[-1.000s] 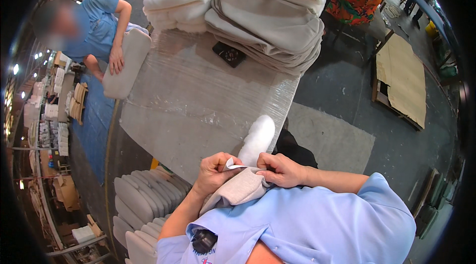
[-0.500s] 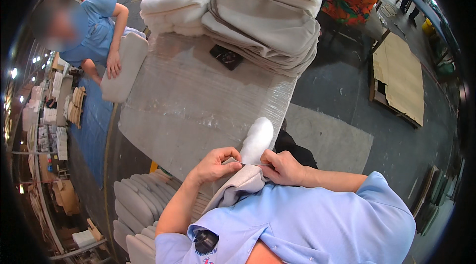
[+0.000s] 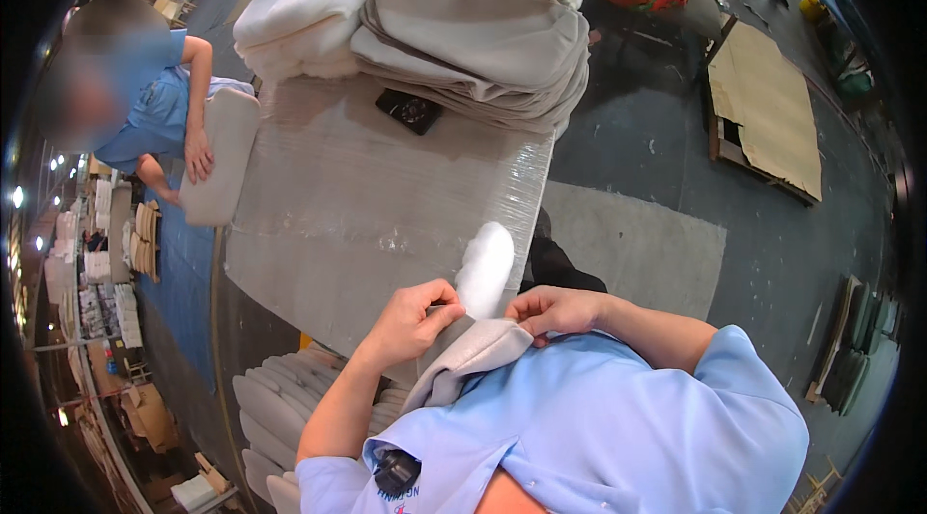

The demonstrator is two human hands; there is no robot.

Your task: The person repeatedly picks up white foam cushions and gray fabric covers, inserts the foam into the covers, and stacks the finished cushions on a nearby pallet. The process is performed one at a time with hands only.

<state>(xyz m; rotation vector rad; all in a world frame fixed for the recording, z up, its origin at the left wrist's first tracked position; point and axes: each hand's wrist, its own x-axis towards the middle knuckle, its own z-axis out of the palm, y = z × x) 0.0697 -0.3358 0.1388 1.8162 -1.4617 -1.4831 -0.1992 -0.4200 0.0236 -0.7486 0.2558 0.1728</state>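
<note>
Grey fabric cover (image 3: pixel 473 360), one, soft, its edge folded over: held at the near edge of the worktop (image 3: pixel 328 195), against the front of the wearer's blue shirt (image 3: pixel 628 398). Left hand (image 3: pixel 409 323): thumb and forefinger pinching the cover's upper edge. Right hand (image 3: pixel 562 311): fingers pinching the same cover at its right corner. White padding roll (image 3: pixel 486 263), one, rounded at the end: by the worktop's right edge toward the near right corner, its lower end just beyond the cover. Small flat black object (image 3: pixel 409 111), one: toward the far edge, just beside a pile of folded grey covers (image 3: pixel 473 36). White padding stack (image 3: pixel 314 17): to the left of that pile. Grey cushion (image 3: pixel 220 162), one: at the worktop's left edge, under a co-worker's hand (image 3: pixel 199 155). Grey cushions (image 3: pixel 270 403), several, in rows: below the near left corner.
</note>
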